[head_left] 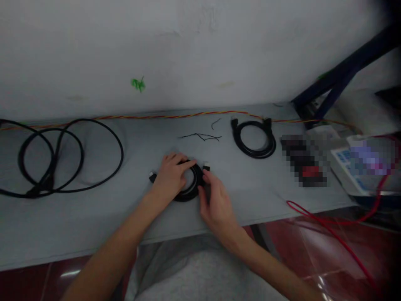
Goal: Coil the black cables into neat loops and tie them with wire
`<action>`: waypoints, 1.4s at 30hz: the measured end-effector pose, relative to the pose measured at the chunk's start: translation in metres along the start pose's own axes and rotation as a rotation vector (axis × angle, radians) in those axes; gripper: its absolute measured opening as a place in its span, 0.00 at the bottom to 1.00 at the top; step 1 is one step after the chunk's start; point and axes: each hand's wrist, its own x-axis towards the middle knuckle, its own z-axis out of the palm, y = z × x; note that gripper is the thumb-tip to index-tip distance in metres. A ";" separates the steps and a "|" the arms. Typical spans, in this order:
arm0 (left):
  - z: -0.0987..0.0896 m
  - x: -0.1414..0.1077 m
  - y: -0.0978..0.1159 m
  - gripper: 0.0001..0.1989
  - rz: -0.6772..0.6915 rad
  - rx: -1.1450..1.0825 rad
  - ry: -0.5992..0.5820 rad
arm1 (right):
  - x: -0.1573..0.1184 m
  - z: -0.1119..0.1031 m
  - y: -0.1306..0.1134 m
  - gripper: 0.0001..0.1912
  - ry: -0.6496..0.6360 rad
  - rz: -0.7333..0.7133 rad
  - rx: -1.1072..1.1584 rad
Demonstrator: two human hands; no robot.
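A black cable coil point(188, 196) lies on the grey table between my hands, with one plug point(152, 177) sticking out at its left and another point(206, 167) at its upper right. My left hand point(171, 175) rests over the coil's left side, fingers wrapped onto it. The thumb and fingers of my right hand point(216, 200) pinch the coil's right edge just below the upper right plug. Thin black ties point(203, 136) lie behind the coil, and a second coiled black cable point(255, 154) sits to the back right.
Loose loops of black cable point(83, 156) spread over the table's left part. A twisted red and yellow wire point(150, 117) runs along the wall. To the right are a blurred dark object point(302, 161), a red cable point(332, 234) and a dark blue frame point(344, 69).
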 end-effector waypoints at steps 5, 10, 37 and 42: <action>0.001 0.003 -0.009 0.29 0.043 -0.050 0.037 | -0.001 0.000 0.001 0.25 0.035 -0.009 -0.018; 0.009 0.001 -0.007 0.29 0.004 -0.027 0.096 | 0.008 -0.008 -0.003 0.24 -0.005 -0.044 -0.042; 0.010 0.002 -0.007 0.25 -0.143 -0.277 0.217 | 0.046 -0.023 0.024 0.14 -0.587 -0.550 0.137; 0.000 0.007 -0.008 0.15 -0.191 -0.467 0.260 | 0.047 -0.023 0.025 0.16 -0.604 -0.556 0.137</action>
